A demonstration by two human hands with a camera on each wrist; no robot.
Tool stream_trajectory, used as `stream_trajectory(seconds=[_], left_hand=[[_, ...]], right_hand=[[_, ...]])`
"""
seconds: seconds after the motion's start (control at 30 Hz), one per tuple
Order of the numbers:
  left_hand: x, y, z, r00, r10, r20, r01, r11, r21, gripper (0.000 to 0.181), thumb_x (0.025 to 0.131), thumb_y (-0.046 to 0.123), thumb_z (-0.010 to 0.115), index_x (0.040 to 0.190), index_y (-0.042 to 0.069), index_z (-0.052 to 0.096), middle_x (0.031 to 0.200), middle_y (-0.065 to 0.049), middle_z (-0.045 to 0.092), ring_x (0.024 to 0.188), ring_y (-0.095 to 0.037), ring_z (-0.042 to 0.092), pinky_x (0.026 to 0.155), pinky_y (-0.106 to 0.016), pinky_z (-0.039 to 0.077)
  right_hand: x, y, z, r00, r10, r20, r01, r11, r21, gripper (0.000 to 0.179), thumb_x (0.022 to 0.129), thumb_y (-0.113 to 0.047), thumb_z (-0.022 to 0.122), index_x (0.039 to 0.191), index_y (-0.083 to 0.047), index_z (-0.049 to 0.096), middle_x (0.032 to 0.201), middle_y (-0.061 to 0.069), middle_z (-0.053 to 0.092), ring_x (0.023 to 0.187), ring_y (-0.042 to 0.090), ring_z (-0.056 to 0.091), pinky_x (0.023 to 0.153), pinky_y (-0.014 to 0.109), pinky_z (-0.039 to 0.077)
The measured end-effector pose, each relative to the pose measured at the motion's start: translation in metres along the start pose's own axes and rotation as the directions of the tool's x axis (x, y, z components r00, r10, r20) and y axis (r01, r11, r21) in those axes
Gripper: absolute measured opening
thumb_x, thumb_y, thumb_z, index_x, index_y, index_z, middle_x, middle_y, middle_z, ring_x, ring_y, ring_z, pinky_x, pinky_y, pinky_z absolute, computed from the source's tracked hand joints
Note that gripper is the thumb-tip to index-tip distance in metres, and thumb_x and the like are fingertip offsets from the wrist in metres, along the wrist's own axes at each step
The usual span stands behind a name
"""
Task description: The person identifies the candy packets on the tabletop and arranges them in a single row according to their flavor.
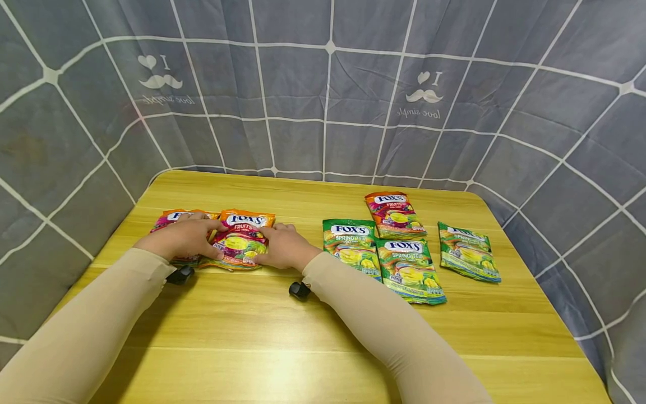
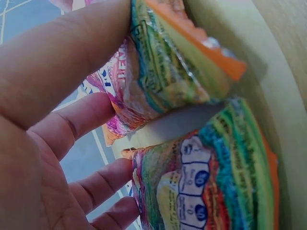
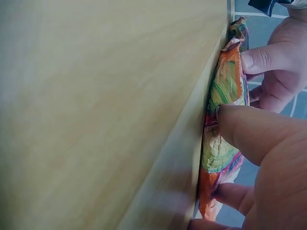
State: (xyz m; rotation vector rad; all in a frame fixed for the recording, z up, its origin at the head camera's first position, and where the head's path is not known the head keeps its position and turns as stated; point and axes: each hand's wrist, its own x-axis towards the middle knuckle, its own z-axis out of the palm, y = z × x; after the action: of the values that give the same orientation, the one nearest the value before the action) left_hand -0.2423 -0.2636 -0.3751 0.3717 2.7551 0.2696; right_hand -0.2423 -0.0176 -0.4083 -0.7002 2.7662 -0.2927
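A red-and-orange Fox's Fruits candy packet point(image 1: 238, 241) lies between the hands on the wooden table. The left hand point(image 1: 181, 235) holds its left edge by thumb and index finger, while its other fingers lie over a second Fruits packet point(image 1: 162, 220), partly hidden beneath them. On the opposite edge, the right hand point(image 1: 286, 247) grips the first packet with thumb and fingers. In the left wrist view the two packets show close together, the first point(image 2: 168, 62) by the thumb and the second point(image 2: 216, 177) at the other fingertips. The right wrist view shows the right thumb pressing the packet point(image 3: 223, 153).
To the right lie two green Spring Tea packets point(image 1: 350, 241) side by side, overlapping in view a third Fruits packet point(image 1: 396, 216) behind them. Another Spring Tea packet point(image 1: 469, 252) is farther right. A grey checked curtain point(image 1: 303, 84) surrounds the table's point(image 1: 227, 348) back and sides.
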Motion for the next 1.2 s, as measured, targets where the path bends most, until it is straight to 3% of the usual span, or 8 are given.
stream_trajectory(seconds=[0.2, 0.33, 0.53, 0.77, 1.0, 1.2], left_hand=[[-0.001, -0.001, -0.002, 1.0, 0.002, 0.017, -0.002, 1.0, 0.0, 0.087, 0.083, 0.057, 0.084, 0.152, 0.012, 0.056, 0.156, -0.039, 0.037, 0.142, -0.068, 0.03, 0.11, -0.083, 0.028], [-0.001, 0.002, -0.007, 0.999, 0.033, 0.029, -0.034, 0.999, 0.022, 0.086, 0.085, 0.056, 0.083, 0.153, 0.012, 0.055, 0.154, -0.038, 0.041, 0.14, -0.066, 0.036, 0.108, -0.081, 0.035], [0.006, 0.018, -0.016, 0.998, 0.061, -0.027, -0.06, 0.998, 0.013, 0.081, 0.092, 0.055, 0.077, 0.153, 0.008, 0.053, 0.149, -0.032, 0.048, 0.134, -0.055, 0.048, 0.106, -0.073, 0.044], [0.028, 0.057, -0.022, 0.992, 0.09, -0.088, -0.092, 0.996, -0.02, 0.075, 0.099, 0.049, 0.07, 0.159, 0.011, 0.045, 0.159, -0.028, 0.043, 0.144, -0.055, 0.042, 0.114, -0.076, 0.034], [0.057, 0.103, -0.018, 0.983, 0.154, -0.099, -0.162, 0.985, -0.067, 0.079, 0.102, 0.049, 0.067, 0.164, 0.012, 0.036, 0.162, -0.022, 0.044, 0.146, -0.044, 0.047, 0.118, -0.067, 0.038], [0.083, 0.141, -0.009, 0.978, 0.188, -0.087, -0.197, 0.975, -0.104, 0.083, 0.102, 0.049, 0.066, 0.167, 0.01, 0.03, 0.169, -0.021, 0.035, 0.157, -0.042, 0.033, 0.126, -0.06, 0.03]], right_hand=[[0.002, 0.004, -0.003, 0.999, -0.032, 0.026, 0.032, 0.999, 0.029, 0.086, 0.097, -0.061, 0.067, 0.166, -0.02, 0.036, 0.168, 0.011, 0.041, 0.156, 0.031, 0.037, 0.126, 0.04, 0.035], [0.004, 0.013, -0.008, 0.997, -0.059, 0.053, 0.054, 0.993, 0.107, 0.089, 0.098, -0.057, 0.067, 0.168, -0.017, 0.029, 0.17, 0.008, 0.038, 0.158, 0.027, 0.035, 0.129, 0.038, 0.031], [-0.003, 0.029, -0.024, 0.998, -0.038, 0.054, 0.029, 0.985, 0.171, 0.085, 0.101, -0.051, 0.067, 0.168, -0.013, 0.029, 0.171, 0.007, 0.037, 0.159, 0.025, 0.033, 0.13, 0.039, 0.029], [-0.02, 0.061, -0.054, 1.0, 0.016, 0.0, -0.016, 0.986, 0.164, 0.071, 0.105, -0.046, 0.062, 0.165, -0.016, 0.038, 0.17, 0.007, 0.039, 0.158, 0.028, 0.035, 0.128, 0.044, 0.032], [-0.042, 0.125, -0.075, 0.991, 0.115, -0.064, -0.098, 0.968, 0.233, 0.068, 0.106, -0.043, 0.062, 0.163, -0.015, 0.04, 0.168, 0.009, 0.041, 0.156, 0.033, 0.038, 0.127, 0.051, 0.034], [-0.061, 0.184, -0.084, 0.976, 0.192, -0.107, -0.157, 0.95, 0.271, 0.068, 0.106, -0.039, 0.062, 0.163, -0.012, 0.04, 0.168, 0.012, 0.041, 0.152, 0.036, 0.044, 0.124, 0.055, 0.036]])
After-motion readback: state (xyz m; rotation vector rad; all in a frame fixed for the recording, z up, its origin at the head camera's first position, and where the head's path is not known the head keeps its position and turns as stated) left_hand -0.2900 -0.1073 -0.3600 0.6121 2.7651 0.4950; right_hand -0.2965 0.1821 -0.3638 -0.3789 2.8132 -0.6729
